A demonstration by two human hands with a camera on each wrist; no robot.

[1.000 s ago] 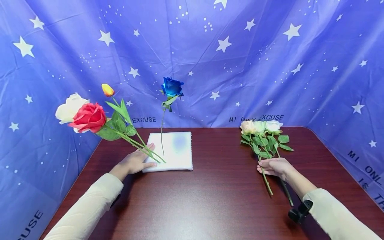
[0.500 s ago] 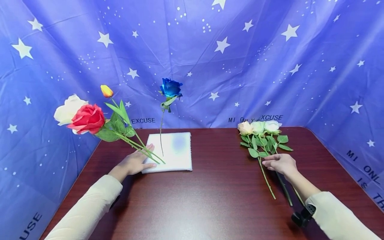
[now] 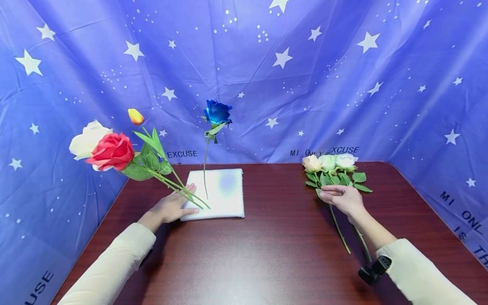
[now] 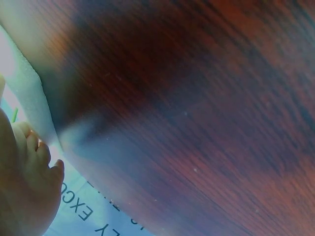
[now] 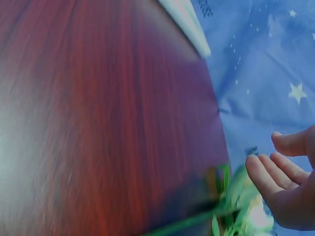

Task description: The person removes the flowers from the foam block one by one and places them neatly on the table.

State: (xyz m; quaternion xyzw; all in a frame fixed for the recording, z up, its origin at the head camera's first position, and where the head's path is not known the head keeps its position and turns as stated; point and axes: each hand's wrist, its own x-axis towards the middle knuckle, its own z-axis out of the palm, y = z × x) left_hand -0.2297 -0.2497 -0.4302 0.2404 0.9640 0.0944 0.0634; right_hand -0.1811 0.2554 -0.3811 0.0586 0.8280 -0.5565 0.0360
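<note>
My left hand [image 3: 167, 208] rests on the left edge of a white foam board [image 3: 226, 207], fingers extended. From that board a blue rose [image 3: 218, 112] rises nearly upright, while a red rose [image 3: 112, 151], a large white rose [image 3: 87, 140] and a yellow-orange tulip [image 3: 135, 116] lean left over the hand. My right hand [image 3: 345, 200] hovers at the leaves of several roses lying on the table: peach [image 3: 311, 163], pale green [image 3: 328, 162] and white [image 3: 346, 162]. In the right wrist view its thumb and fingers [image 5: 263, 172] stand apart with nothing between them.
The dark red-brown table [image 3: 274, 237] has a far edge against a blue star-printed curtain [image 3: 259, 84], which also lines both sides. Rose stems [image 3: 339, 233] point toward the table's front. A dark wrist camera [image 3: 375, 270] hangs under the right sleeve.
My right hand has come away from the stems and shifted up and left over the leaves. The peach rose has slid slightly left. The left hand has stayed on the board.
</note>
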